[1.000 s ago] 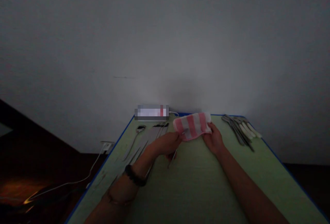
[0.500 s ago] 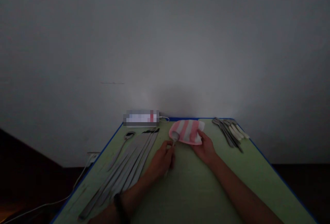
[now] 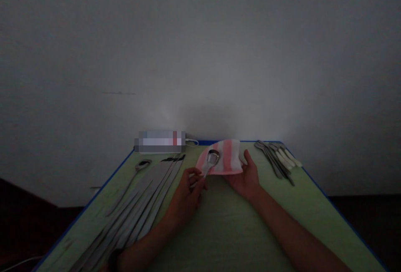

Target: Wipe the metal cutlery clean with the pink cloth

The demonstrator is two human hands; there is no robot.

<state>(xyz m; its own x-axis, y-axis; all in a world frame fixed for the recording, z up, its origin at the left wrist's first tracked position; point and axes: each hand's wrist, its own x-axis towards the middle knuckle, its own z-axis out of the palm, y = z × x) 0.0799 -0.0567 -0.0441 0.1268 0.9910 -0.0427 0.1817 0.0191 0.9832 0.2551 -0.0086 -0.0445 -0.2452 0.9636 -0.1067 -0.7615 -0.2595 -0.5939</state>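
Observation:
My left hand pinches a metal spoon by its handle, with the bowl up in front of a pink-and-white striped cloth. My fingers there are also close to the cloth's left corner; whether they grip it I cannot tell. From the right, my right hand holds the cloth, its fingers hidden beneath and behind the fabric. The right thumb points up, apart from the cloth. Both hands are above the middle of the green table.
Several long flat metal utensils and another spoon lie on the left of the green table. A blurred-out white box with a cable stands at the back left. Dark spoons and white-handled cutlery lie back right, near the wall.
My right thumb has lifted off the cloth. The spoon's bowl now shows more fully against the stripes, and my left hand is slightly further left in view. The camera has shifted a little.

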